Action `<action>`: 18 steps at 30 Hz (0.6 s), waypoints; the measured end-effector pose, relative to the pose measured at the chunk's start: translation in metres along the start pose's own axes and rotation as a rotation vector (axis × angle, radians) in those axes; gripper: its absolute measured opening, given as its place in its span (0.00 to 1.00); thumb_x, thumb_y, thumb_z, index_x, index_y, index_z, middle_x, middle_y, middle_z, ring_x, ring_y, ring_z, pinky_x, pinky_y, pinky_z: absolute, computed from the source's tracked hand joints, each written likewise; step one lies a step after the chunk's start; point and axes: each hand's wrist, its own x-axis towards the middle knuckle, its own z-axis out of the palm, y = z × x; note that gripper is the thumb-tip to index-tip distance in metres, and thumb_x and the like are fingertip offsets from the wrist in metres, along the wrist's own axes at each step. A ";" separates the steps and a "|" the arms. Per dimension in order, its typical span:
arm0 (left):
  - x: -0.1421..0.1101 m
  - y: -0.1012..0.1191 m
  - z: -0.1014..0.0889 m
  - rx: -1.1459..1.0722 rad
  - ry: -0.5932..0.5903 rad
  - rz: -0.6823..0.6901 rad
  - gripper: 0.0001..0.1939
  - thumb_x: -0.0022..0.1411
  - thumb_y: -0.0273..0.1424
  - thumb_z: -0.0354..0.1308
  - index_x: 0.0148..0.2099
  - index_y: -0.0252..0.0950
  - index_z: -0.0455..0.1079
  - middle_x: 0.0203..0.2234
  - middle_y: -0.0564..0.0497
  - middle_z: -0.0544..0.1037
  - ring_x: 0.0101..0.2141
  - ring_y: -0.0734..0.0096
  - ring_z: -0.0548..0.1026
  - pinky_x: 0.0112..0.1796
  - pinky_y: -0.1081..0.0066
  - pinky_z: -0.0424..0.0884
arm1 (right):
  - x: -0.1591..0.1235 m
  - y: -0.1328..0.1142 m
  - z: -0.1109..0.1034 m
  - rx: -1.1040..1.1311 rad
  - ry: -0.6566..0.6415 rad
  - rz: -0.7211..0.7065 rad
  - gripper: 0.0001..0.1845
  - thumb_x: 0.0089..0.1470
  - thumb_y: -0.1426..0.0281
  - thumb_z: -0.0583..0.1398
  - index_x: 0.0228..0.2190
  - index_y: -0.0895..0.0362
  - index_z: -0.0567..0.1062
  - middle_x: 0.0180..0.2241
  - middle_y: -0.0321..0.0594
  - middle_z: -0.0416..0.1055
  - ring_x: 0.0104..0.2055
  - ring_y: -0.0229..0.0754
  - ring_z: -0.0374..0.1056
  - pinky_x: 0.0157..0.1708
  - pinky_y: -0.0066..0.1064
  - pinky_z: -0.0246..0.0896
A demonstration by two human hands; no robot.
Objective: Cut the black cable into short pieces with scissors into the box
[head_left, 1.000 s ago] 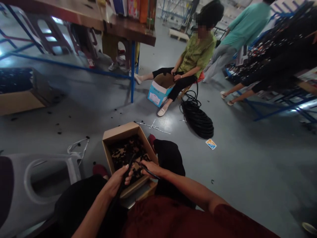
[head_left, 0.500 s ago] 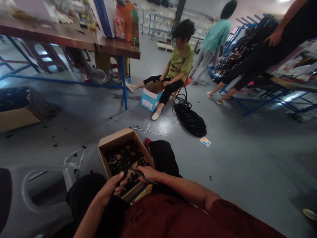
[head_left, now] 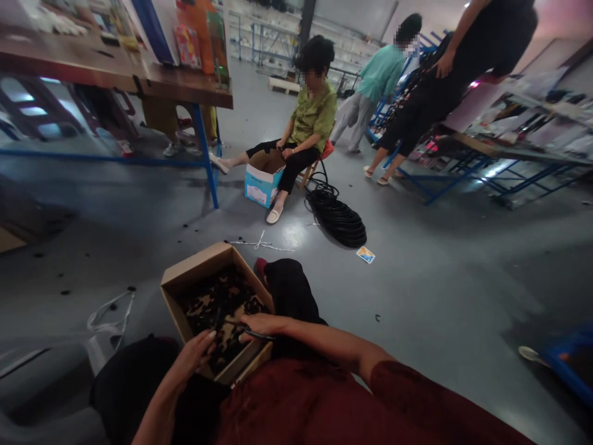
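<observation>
Over the near part of an open cardboard box (head_left: 173, 303), my left hand (head_left: 197, 351) is closed round a thin black strip (head_left: 217, 318), dark against the contents. My right hand (head_left: 262, 324) grips what looks like a pair of scissors; a black handle (head_left: 259, 335) shows below the palm, and the blades point toward the strip but are blurred. Small black pieces (head_left: 208, 290) lie scattered over the box bottom, with bare cardboard between them. The box stands between my knees.
Ahead, a seated person (head_left: 312, 117) works over a blue-and-white box (head_left: 262, 185). A black hose coil (head_left: 338, 216) and a card (head_left: 365, 254) lie on the floor. A table (head_left: 115, 83) stands left, a grey stool (head_left: 50, 395) beside me. Two people stand at right near racks.
My view has turned to the right, so the scene sits further left. Both hands stay over the box. The person in dark clothes at right has shifted posture.
</observation>
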 end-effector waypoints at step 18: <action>0.022 -0.021 -0.002 0.478 0.249 0.321 0.16 0.50 0.44 0.47 0.29 0.38 0.69 0.19 0.51 0.72 0.26 0.66 0.72 0.28 0.72 0.67 | -0.009 -0.002 0.009 -0.138 0.053 0.162 0.21 0.48 0.56 0.53 0.42 0.52 0.68 0.36 0.41 0.72 0.37 0.46 0.70 0.30 0.31 0.62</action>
